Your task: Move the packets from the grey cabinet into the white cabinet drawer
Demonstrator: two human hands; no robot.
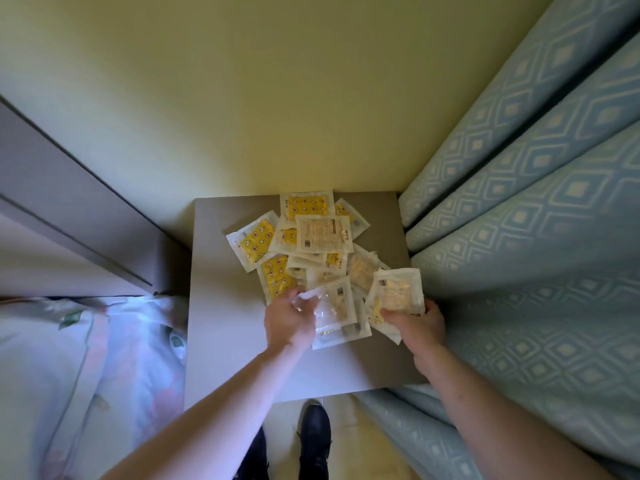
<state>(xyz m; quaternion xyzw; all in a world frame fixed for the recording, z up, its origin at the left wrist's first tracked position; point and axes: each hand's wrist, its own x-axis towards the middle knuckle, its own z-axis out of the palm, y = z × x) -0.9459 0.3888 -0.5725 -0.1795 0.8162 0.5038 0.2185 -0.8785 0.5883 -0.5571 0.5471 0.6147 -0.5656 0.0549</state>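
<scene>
A heap of several yellow-and-white packets lies on top of the grey cabinet, toward its far side. My left hand pinches the edge of a clear packet at the near side of the heap. My right hand grips a small stack of packets at the heap's right edge, lifted slightly above the others. The white cabinet drawer is not in view.
Blue patterned curtains hang close along the cabinet's right side. A bed with floral bedding lies to the left, with a grey headboard panel behind it. A yellow wall is at the back. My dark shoes stand below the cabinet's front edge.
</scene>
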